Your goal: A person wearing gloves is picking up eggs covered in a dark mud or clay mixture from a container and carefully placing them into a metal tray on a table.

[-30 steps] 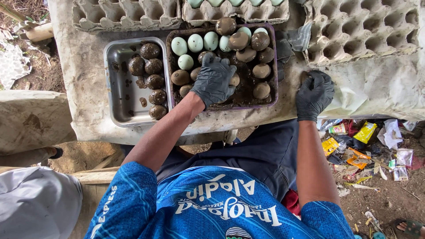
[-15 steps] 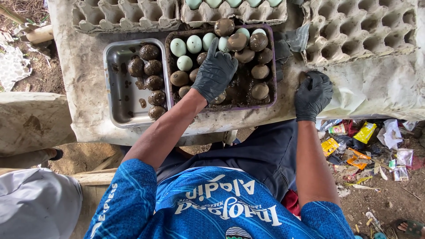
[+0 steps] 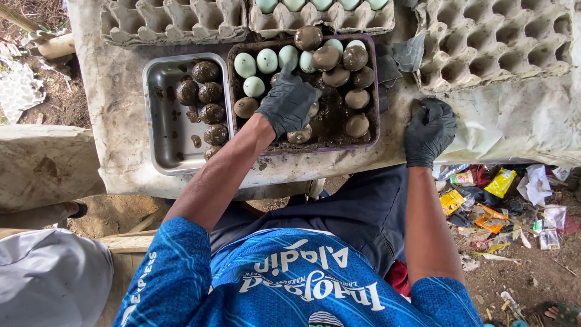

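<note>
My left hand [image 3: 289, 100], in a black glove, lies palm down in a dark tray [image 3: 376, 91] of wet mud and eggs. Its fingers curl over the mud among mud-coated eggs [image 3: 357, 125], and its palm hides whatever is under it. Pale blue-green clean eggs [image 3: 245, 64] line the tray's far left. My right hand [image 3: 430, 130], also gloved, rests on the table's near edge with its fingers curled and nothing seen in it. A metal tray [image 3: 158, 130] to the left holds several mud-coated eggs [image 3: 211, 92].
Grey cardboard egg cartons stand along the back: an empty one [image 3: 172, 21] at left, one with pale eggs [image 3: 321, 15] in the middle, a large empty one [image 3: 508, 42] at right. Litter [image 3: 502, 188] covers the ground at right. A light-clad person [image 3: 51, 278] is at lower left.
My left hand has shifted slightly farther into the muddy tray. My right hand stays on the table edge.
</note>
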